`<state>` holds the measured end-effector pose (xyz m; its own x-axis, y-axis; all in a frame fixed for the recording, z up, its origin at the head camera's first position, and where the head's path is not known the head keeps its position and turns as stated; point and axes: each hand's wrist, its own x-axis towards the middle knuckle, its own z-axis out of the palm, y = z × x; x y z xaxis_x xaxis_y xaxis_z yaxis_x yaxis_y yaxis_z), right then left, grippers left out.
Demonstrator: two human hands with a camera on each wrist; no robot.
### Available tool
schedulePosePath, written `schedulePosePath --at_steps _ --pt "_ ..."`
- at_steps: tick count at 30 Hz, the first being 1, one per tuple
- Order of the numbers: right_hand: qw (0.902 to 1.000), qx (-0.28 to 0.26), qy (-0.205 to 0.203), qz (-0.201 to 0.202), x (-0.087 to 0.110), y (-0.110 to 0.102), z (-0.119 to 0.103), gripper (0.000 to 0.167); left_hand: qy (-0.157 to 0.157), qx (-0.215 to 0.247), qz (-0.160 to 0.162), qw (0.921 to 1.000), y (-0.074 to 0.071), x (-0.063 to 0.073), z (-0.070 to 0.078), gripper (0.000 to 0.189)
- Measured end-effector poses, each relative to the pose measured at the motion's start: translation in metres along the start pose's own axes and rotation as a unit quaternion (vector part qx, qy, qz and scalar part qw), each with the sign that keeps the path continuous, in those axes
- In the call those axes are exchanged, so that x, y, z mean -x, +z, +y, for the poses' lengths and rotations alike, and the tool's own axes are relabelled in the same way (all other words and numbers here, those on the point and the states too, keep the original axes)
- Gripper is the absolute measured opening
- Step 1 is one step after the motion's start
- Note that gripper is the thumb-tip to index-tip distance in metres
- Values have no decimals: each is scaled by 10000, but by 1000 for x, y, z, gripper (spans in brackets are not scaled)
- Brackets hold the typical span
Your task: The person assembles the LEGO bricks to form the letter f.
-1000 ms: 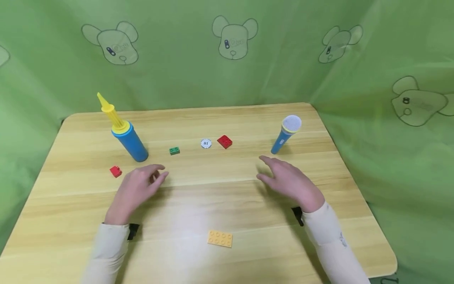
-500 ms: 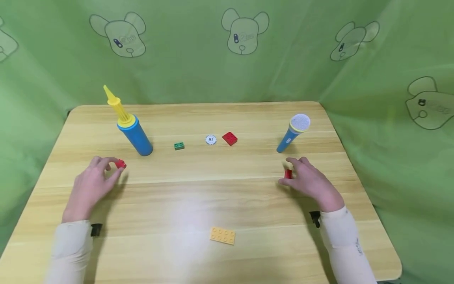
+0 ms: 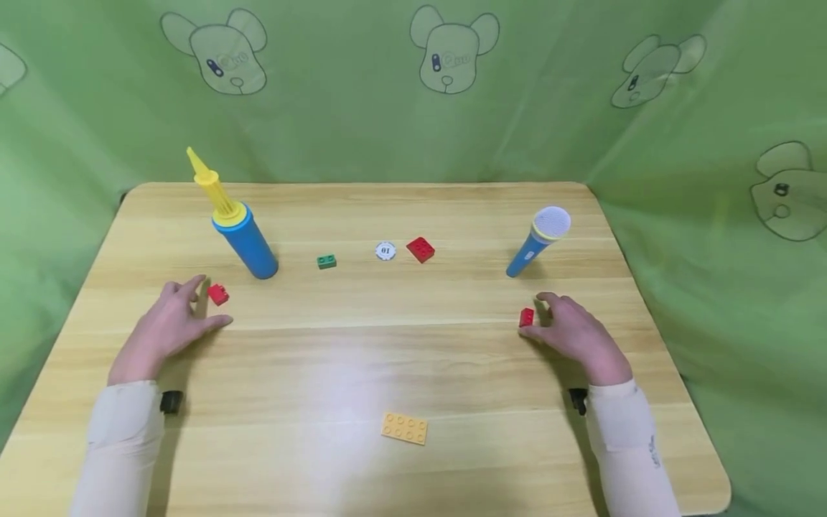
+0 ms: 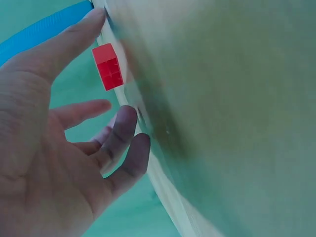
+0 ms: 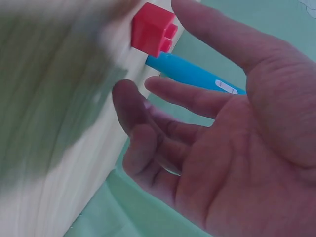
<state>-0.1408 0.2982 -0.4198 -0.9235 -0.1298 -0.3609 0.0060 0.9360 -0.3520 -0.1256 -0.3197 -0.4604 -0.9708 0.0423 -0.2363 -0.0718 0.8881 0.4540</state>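
On the left of the table, in the head view, my left hand point(image 3: 169, 323) is spread with thumb and index finger on either side of a small red toy brick point(image 3: 218, 294). The left wrist view shows that brick standing apart from the fingertips, its hollow underside facing the camera. Across the table my right hand point(image 3: 573, 333) has its thumb tip right at a second red brick point(image 3: 526, 317). Its fingers stay parted and relaxed around that brick. Studs show on the side of this brick point(image 5: 153, 29) in the right wrist view.
A blue and yellow balloon pump point(image 3: 248, 244) stands back left, and a blue toy microphone point(image 3: 533, 244) back right. Between them lie a green brick point(image 3: 326, 261), a chip marked 10 point(image 3: 385, 250) and a dark red brick point(image 3: 421, 249). A yellow-orange plate brick point(image 3: 404, 428) lies in front.
Both hands have moved outward to the red bricks. The left thumb and index finger closed around the left brick, then spread away from it. The right brick came into view beside the right hand.
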Motion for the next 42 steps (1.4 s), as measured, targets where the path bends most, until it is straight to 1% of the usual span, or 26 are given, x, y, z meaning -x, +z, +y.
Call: schedulePosePath --at_steps 3,6,10,13,16,18,20,23,26,28,30,33,35,39,42 --pt "10000 -95 -27 -6 -2 2 4 79 51 2 -130 9999 -3 -5 2 100" --pt "9999 -117 -69 27 -4 4 5 74 117 -21 -147 9998 -4 -6 4 91" --pt "9998 -131 -89 81 -7 4 4 66 190 -28 -65 9998 -3 -7 5 77" --pt "9998 -153 -92 75 -8 3 3 64 246 -34 26 9997 -2 -8 6 67" --pt "9997 -192 -157 86 -10 4 2 61 366 -55 157 9992 -1 -9 8 57" --pt "9994 -205 -243 103 -11 4 3 56 465 -26 247 9986 0 -10 9 51" --pt "9991 -216 -329 130 -12 5 4 49 592 47 326 9977 0 -11 10 45" --pt "9988 -206 -405 154 -13 6 4 39 781 258 360 9960 1 -11 14 37" --pt "9988 -192 -429 170 -13 6 4 36 918 454 322 9942 2 -11 21 34" --pt "9987 -193 -438 183 -12 6 4 34 929 560 223 9939 4 -11 29 34" --pt "9986 -210 -445 184 -11 7 4 33 953 590 55 9937 6 -10 39 33" --pt "9986 -240 -447 177 -8 7 3 31 1117 609 -213 9916 12 -8 59 31" --pt "9985 -267 -452 176 -7 8 2 29 1339 611 -344 9885 17 -7 74 30" --pt "9980 -343 -492 211 -9 9 -1 26 1798 639 -493 9804 29 -6 105 29" --pt "9977 -389 -500 242 -8 12 -2 25 2171 683 -642 9716 41 -6 130 28"
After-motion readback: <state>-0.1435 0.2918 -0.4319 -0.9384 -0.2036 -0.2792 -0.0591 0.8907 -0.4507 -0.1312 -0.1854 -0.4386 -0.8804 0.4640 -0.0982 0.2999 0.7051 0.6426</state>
